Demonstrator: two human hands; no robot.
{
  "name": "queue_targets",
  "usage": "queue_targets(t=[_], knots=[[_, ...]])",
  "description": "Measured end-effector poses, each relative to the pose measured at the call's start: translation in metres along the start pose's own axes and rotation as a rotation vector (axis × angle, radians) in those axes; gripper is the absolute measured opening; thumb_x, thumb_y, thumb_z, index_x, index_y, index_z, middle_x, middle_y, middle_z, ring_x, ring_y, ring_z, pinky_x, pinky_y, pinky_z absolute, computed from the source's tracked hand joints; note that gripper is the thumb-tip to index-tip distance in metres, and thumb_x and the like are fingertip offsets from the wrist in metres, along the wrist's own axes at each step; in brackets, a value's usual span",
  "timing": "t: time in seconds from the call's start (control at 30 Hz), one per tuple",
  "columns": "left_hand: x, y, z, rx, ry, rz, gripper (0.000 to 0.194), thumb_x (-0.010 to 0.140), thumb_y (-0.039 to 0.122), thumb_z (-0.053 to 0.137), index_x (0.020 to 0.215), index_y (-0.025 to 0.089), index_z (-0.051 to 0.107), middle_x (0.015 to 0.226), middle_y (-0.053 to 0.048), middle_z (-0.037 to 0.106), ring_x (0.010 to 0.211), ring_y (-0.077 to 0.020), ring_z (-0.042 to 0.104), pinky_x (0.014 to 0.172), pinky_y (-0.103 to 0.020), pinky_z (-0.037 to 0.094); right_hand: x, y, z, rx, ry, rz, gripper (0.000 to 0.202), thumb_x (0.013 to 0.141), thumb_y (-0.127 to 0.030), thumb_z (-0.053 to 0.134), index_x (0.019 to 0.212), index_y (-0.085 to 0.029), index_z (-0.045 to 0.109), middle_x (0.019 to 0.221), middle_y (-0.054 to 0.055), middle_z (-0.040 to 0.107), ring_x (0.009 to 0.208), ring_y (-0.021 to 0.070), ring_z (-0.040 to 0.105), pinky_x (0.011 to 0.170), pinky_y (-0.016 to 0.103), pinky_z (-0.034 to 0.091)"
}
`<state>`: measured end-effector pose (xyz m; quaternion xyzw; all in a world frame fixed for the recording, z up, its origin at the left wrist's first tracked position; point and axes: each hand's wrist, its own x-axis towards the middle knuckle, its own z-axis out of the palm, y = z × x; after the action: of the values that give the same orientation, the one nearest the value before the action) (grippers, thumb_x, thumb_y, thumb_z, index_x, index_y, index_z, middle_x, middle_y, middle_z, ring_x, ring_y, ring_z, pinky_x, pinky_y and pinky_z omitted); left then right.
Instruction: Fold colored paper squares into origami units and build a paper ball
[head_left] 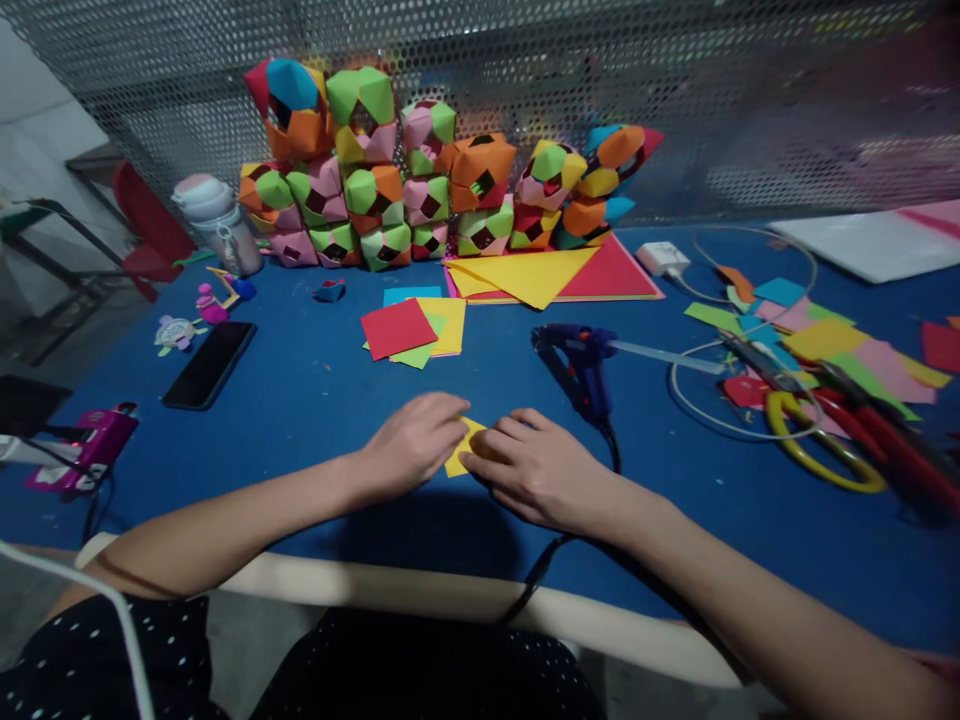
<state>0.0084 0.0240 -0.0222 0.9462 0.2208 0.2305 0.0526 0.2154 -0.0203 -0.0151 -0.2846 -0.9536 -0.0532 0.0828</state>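
Note:
A small piece of yellow paper (460, 458) lies on the blue table (300, 440) near its front edge, between my two hands. My left hand (417, 442) has its fingers curled together on the paper's left edge. My right hand (529, 465) rests over the paper's right part, fingers bent and pressed on it, hiding that side. Beyond the hands sits a small stack of square sheets with a red sheet (397, 328) on top. A blue glue gun (589, 365) with a clear glue stick lies to the right of the stack.
Folded paper modules (375, 200) are piled along the mesh panel at the back. Larger sheets (615, 275) lie before them. A phone (210, 365) and bottle (217, 225) are at left. Yellow-handled scissors (817, 455), paper scraps (847, 345) and cables are at right.

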Motion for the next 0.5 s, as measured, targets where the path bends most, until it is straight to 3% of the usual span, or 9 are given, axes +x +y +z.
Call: queue_targets(t=[0.1,0.27,0.5], knots=[[-0.004,0.006,0.009,0.091,-0.183,0.022,0.024,0.091,0.015,0.033,0.092,0.012,0.057,0.109,-0.014,0.059,0.106,-0.022,0.051,0.089,-0.037,0.044,0.0,0.0,-0.001,-0.001,-0.002,0.004,0.027,0.09,-0.023,0.041,0.11,-0.016,0.058,0.089,0.009,0.059,0.078,0.0205,0.043,0.072,0.036,0.026],[-0.002,0.01,0.005,0.167,-0.334,-0.079,0.023,0.092,0.016,0.032,0.094,0.012,0.055,0.11,-0.012,0.056,0.104,-0.0228,0.049,0.086,-0.036,0.044,0.0,0.0,-0.002,0.013,-0.006,-0.001,0.028,0.089,-0.022,0.041,0.111,-0.016,0.058,0.09,0.01,0.059,0.078,0.0205,0.044,0.072,0.036,0.027],[0.008,0.014,-0.003,0.205,-0.448,-0.14,0.023,0.092,0.021,0.032,0.099,0.013,0.052,0.107,-0.012,0.052,0.098,-0.0238,0.048,0.079,-0.035,0.044,-0.003,0.002,0.001,0.03,0.001,0.04,0.029,0.087,-0.023,0.044,0.112,-0.018,0.057,0.122,0.016,0.052,0.083,0.0212,0.046,0.073,0.037,0.029]])
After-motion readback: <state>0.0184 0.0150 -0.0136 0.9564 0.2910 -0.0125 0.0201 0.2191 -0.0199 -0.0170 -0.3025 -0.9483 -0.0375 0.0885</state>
